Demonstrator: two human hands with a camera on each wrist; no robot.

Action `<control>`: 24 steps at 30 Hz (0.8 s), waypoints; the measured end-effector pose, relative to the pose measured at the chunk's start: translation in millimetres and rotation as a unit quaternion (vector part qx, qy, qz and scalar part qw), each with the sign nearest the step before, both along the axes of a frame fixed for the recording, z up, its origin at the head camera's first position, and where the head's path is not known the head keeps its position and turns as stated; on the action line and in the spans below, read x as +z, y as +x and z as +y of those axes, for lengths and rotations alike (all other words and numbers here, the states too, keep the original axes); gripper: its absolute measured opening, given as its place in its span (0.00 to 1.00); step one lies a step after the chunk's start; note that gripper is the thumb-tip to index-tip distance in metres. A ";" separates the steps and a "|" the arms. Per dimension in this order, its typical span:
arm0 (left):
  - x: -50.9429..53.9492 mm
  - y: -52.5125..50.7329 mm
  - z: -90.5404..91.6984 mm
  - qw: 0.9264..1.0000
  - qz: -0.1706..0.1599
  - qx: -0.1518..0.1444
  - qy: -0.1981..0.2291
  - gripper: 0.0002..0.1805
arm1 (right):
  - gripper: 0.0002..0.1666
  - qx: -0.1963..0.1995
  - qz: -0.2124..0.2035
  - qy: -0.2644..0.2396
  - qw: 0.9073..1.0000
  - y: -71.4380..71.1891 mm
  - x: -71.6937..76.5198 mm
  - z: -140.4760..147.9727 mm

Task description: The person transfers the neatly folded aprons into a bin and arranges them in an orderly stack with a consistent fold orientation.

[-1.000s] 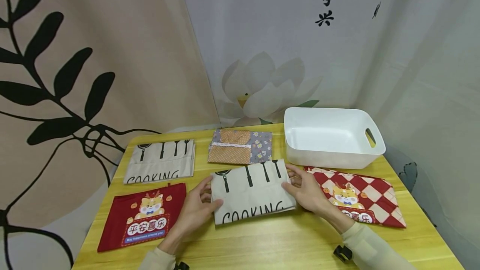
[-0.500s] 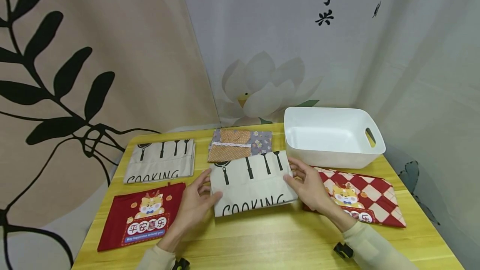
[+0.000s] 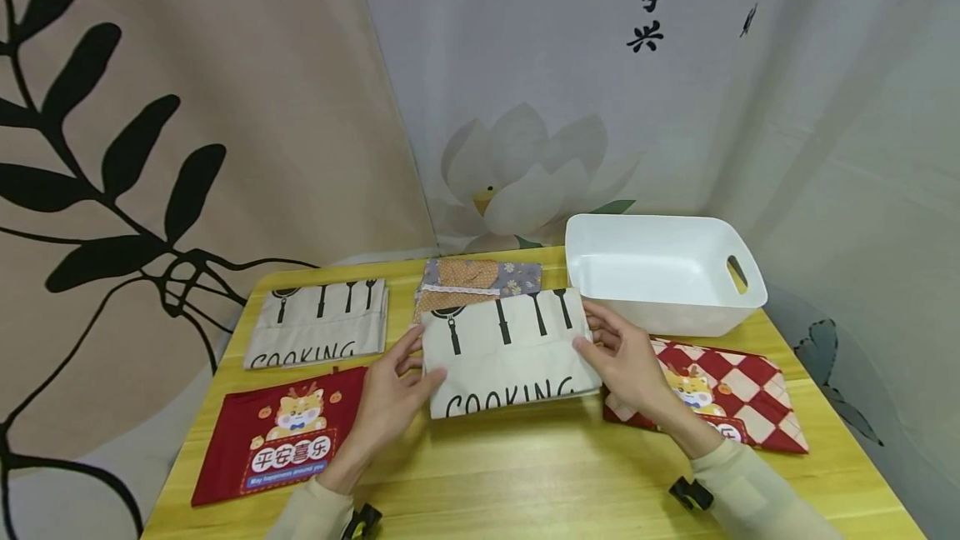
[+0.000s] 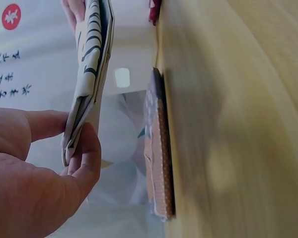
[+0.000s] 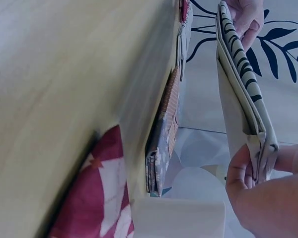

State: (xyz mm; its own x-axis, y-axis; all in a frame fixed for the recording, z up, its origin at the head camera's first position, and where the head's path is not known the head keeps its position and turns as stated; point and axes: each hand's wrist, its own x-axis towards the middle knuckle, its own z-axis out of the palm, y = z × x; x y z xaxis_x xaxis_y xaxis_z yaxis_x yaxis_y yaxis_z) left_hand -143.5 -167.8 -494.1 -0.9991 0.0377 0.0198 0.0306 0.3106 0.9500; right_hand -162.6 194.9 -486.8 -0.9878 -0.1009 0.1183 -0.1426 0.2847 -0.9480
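A folded white apron (image 3: 510, 357) printed with black utensils and the word COOKING is held up above the table, its face tilted toward me. My left hand (image 3: 390, 405) pinches its left edge, thumb in front and fingers behind. At the right edge, my right hand (image 3: 630, 367) grips it the same way. Both wrist views show the apron's (image 4: 92, 64) folded layers between thumb and fingers, apart from the wooden tabletop. Behind it lies a folded grey floral and orange dotted cloth (image 3: 517, 275), partly covered in the head view.
A white plastic basket (image 3: 667, 319) stands at the back right. In front of it lies a red checkered folded cloth (image 3: 765, 407), partly behind my right arm. At left lie another COOKING apron (image 3: 315, 327) and a red folded cloth (image 3: 232, 440) on the wooden table (image 3: 480, 490).
Both hands have raised the folded white apron and moved it slightly away from me and to the right. It now covers more of the floral cloth. The other things stay put.
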 end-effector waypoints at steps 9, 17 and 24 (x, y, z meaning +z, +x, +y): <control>6.2 -10.7 9.0 1.000 0.008 -0.007 -0.010 0.42 | 0.36 -0.022 -0.012 0.001 1.000 -1.7 7.5 8.8; 11.9 -20.8 17.6 0.999 0.021 -0.017 -0.026 0.41 | 0.36 -0.035 -0.005 0.003 0.999 -3.3 17.5 16.7; 17.2 -31.6 26.2 0.999 0.025 -0.025 -0.020 0.41 | 0.36 -0.045 -0.007 0.004 0.999 -5.8 21.2 26.3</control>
